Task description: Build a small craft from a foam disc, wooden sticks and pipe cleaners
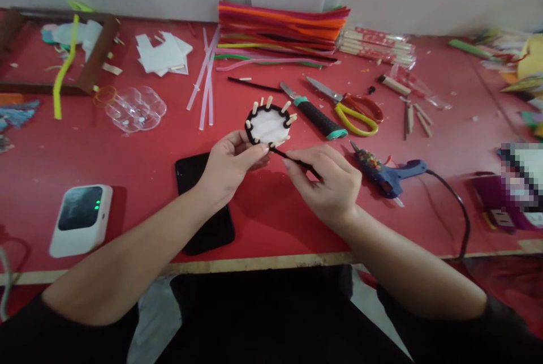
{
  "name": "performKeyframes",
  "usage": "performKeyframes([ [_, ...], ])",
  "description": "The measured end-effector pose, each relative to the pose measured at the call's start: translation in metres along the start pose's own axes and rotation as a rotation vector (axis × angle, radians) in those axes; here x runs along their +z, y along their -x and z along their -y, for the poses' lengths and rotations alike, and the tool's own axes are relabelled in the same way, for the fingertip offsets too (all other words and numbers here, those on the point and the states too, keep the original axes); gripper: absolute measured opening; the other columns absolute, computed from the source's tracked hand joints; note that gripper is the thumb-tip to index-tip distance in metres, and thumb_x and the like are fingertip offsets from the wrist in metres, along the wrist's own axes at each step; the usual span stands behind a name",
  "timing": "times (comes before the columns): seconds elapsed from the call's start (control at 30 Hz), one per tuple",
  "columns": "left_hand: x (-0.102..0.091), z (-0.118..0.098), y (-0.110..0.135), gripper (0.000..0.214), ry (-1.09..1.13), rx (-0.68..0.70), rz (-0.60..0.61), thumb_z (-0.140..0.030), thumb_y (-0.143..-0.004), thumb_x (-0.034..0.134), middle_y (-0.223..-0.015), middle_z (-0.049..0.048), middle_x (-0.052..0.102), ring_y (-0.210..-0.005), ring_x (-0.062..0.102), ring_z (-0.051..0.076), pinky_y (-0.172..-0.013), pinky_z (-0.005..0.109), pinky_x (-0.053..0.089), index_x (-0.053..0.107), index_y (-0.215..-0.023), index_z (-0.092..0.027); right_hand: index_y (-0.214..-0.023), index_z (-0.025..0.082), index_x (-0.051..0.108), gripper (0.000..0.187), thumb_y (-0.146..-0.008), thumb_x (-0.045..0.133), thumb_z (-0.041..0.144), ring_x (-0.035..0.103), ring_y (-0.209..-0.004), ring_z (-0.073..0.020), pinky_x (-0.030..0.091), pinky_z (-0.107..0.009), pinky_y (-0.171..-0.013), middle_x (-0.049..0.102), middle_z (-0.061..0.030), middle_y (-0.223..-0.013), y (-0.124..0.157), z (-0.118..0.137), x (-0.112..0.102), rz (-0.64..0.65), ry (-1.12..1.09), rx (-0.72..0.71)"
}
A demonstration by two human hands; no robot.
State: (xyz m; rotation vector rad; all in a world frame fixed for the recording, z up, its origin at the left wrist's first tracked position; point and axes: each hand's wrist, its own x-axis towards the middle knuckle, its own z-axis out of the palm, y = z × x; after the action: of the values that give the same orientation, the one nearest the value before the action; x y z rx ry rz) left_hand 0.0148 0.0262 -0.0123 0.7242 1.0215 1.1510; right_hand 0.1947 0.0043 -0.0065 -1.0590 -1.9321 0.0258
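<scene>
My left hand (231,163) pinches the near edge of a small white disc (270,124) above the red table (127,149). Short wooden pegs stick out all round the disc, and a black pipe cleaner (292,159) runs round its rim. My right hand (326,183) is closed on the free end of that black pipe cleaner, just right of the disc. A black phone (203,205) lies under my left wrist.
A blue glue gun (390,174) with its cord, a utility knife (316,115) and yellow-handled scissors (352,112) lie right of the disc. Stacked coloured pipe cleaners (284,27), glue sticks (207,78), a clear plastic tray (136,109) and a white device (80,219) sit around.
</scene>
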Motion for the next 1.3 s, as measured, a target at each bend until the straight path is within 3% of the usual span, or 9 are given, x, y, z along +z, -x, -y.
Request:
performKeyframes([
  [0.4,-0.005,0.001,-0.003,0.03,-0.008,0.09,-0.019,-0.029,-0.069,0.087,-0.082,-0.003,0.072,-0.068,0.067,0.008,-0.071,0.023,0.061,0.062,-0.083,-0.02,-0.1,0.023,0.076,0.02,-0.102,0.056,0.027,0.075,-0.093,-0.0204,0.06,-0.037,-0.083,0.079,-0.0071,-0.097,-0.025,-0.029,-0.044,0.192,-0.072,0.019],
  [0.57,-0.005,-0.002,-0.002,0.03,-0.009,0.091,-0.021,-0.026,-0.067,0.086,-0.082,-0.0036,0.072,-0.066,0.065,0.007,-0.07,0.022,0.06,0.06,-0.081,-0.019,-0.106,0.026,0.075,0.018,-0.097,0.066,0.038,0.073,-0.072,-0.0144,0.052,-0.03,-0.06,0.079,-0.0055,-0.088,-0.032,-0.049,-0.095,0.3,0.176,0.037],
  [0.63,-0.005,-0.002,-0.002,0.027,-0.034,0.084,-0.012,-0.027,-0.07,0.084,-0.081,-0.0038,0.071,-0.066,0.065,0.007,-0.071,0.022,0.06,0.06,-0.082,-0.02,-0.113,0.029,0.074,0.028,-0.099,0.06,0.049,0.069,-0.06,-0.013,0.047,-0.031,-0.051,0.079,-0.0052,-0.087,-0.021,-0.064,-0.123,0.365,0.307,0.093],
  [0.7,-0.006,-0.002,-0.003,0.026,-0.052,0.079,-0.006,-0.027,-0.072,0.083,-0.079,-0.0043,0.07,-0.065,0.065,0.007,-0.072,0.023,0.061,0.06,-0.082,-0.02,-0.117,0.029,0.073,0.043,-0.099,0.051,0.061,0.066,-0.054,-0.0134,0.044,-0.034,-0.046,0.079,-0.0074,-0.085,-0.001,-0.088,-0.148,0.422,0.388,0.008],
  [0.83,-0.006,-0.003,-0.002,0.028,-0.041,0.072,0.006,-0.027,-0.07,0.084,-0.08,-0.0041,0.07,-0.064,0.065,0.007,-0.071,0.024,0.061,0.059,-0.081,-0.021,-0.123,0.029,0.072,0.047,-0.096,0.053,0.061,0.076,-0.076,-0.0226,0.05,-0.04,-0.054,0.079,-0.0145,-0.092,0.047,-0.149,-0.178,0.504,0.444,-0.041],
  [0.97,-0.006,-0.004,-0.002,0.027,0.004,0.056,0.01,-0.026,-0.069,0.086,-0.08,-0.0034,0.072,-0.064,0.066,0.008,-0.072,0.024,0.061,0.062,-0.08,-0.02,-0.111,0.03,0.079,0.047,-0.067,0.091,0.043,0.076,-0.07,-0.0263,0.052,-0.04,-0.053,0.082,-0.0141,-0.091,0.066,-0.193,-0.177,0.512,0.356,0.077],
  [1.1,-0.007,-0.004,-0.003,0.028,0.05,0.054,0.0,-0.025,-0.068,0.087,-0.078,-0.0038,0.071,-0.067,0.068,0.008,-0.072,0.022,0.061,0.062,-0.079,-0.02,-0.095,0.029,0.083,0.059,-0.039,0.102,0.027,0.073,-0.052,-0.0227,0.047,-0.031,-0.042,0.081,-0.0098,-0.074,0.048,-0.198,-0.163,0.569,0.137,0.173],
  [1.2,-0.007,-0.004,-0.004,0.027,0.04,0.04,0.014,-0.027,-0.068,0.087,-0.079,-0.0037,0.072,-0.066,0.068,0.008,-0.072,0.022,0.062,0.063,-0.079,-0.02,-0.105,0.032,0.081,0.068,-0.041,0.102,0.024,0.07,-0.046,-0.0188,0.044,-0.025,-0.038,0.081,-0.0065,-0.074,0.031,-0.179,-0.15,0.559,0.011,0.204],
  [1.3,-0.007,-0.003,-0.004,0.028,0.026,0.038,0.03,-0.028,-0.069,0.086,-0.08,-0.004,0.072,-0.065,0.067,0.007,-0.073,0.023,0.062,0.062,-0.079,-0.02,-0.102,0.034,0.08,0.049,-0.057,0.094,0.02,0.069,-0.046,-0.0143,0.04,-0.022,-0.036,0.078,-0.0023,-0.068,0.022,-0.15,-0.13,0.392,-0.016,0.213],
])
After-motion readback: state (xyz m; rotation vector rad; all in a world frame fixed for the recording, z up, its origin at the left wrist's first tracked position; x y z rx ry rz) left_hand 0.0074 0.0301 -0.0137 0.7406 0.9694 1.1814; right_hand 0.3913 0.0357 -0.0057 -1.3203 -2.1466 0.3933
